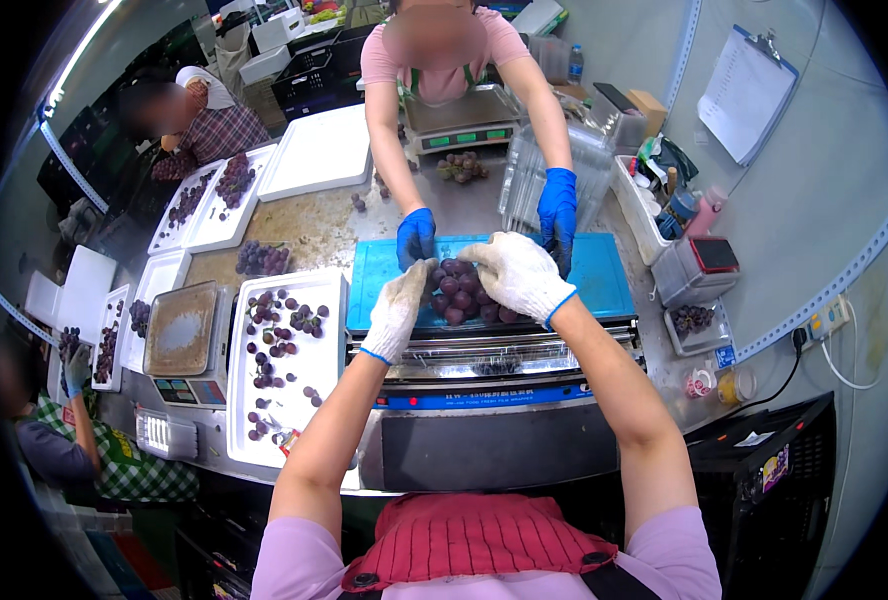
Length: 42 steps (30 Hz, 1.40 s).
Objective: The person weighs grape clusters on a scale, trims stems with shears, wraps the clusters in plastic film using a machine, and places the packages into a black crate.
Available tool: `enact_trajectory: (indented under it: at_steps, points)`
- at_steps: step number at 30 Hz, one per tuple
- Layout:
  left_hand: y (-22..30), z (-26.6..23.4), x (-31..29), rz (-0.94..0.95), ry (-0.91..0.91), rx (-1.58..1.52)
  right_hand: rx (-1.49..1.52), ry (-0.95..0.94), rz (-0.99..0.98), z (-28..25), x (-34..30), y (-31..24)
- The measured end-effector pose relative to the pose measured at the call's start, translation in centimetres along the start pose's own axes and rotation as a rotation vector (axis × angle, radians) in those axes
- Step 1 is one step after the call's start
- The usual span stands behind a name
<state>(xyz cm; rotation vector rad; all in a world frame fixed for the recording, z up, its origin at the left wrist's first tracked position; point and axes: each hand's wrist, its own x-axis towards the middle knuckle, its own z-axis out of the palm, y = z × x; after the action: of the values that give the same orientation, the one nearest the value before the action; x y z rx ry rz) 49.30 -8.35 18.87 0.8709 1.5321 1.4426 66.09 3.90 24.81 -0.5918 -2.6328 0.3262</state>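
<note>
A bunch of dark purple grapes (461,291) is sitting on the blue pad (604,275) of a wrapping machine (484,370), in the middle of the bench and between four hands. The left hand (397,310), in a white glove, is pressing against the bunch's left side with fingers curled loosely; whether it is actually gripping cannot be told. The right hand (520,275), also white-gloved, is lying over the top right of the grapes, fingers bent down onto them. Across the bench, another person's two blue gloves (417,236) are touching the far edge of the bunch and the pad. Just left of the machine, a white tray (334,290) is holding scattered loose grapes, and beside it a scale (180,330) is standing. Further back a second scale (461,118) is sitting with a small bunch (461,166) in front of it, and a stack of clear punnets (534,180) is standing to the right.
</note>
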Motion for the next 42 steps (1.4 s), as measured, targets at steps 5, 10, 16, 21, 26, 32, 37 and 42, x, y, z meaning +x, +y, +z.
enact_trajectory:
  at_steps: [5,10,16,21,26,32,37,42]
  points:
    - [-0.3,-0.1,0.2,0.034,0.007,0.010,0.075,0.128,-0.029,-1.0,-0.6,0.1]
    - [-1.0,-0.6,0.8,0.013,0.008,0.012,0.106,0.220,0.080,-3.3,-3.2,0.9]
    - [-1.9,-0.8,0.9,0.059,0.007,0.094,0.258,0.273,0.270,-6.2,-8.7,2.2]
    - [0.3,0.1,-0.2,0.078,-0.008,0.087,0.287,0.311,0.435,-6.2,-12.8,3.8]
    - [-1.0,-0.3,0.5,0.071,0.006,0.031,0.270,0.335,0.446,-6.1,-15.0,4.4]
    - [-1.7,-0.9,0.5,0.115,-0.017,0.041,0.374,0.361,0.537,-4.9,-17.4,5.7]
    - [-0.2,-4.3,-3.6,0.257,0.159,0.621,0.364,0.348,0.642,-4.8,-19.6,6.0]
    - [1.1,-3.6,-9.7,0.421,0.209,1.383,0.259,0.339,0.772,-3.9,-22.3,6.8]
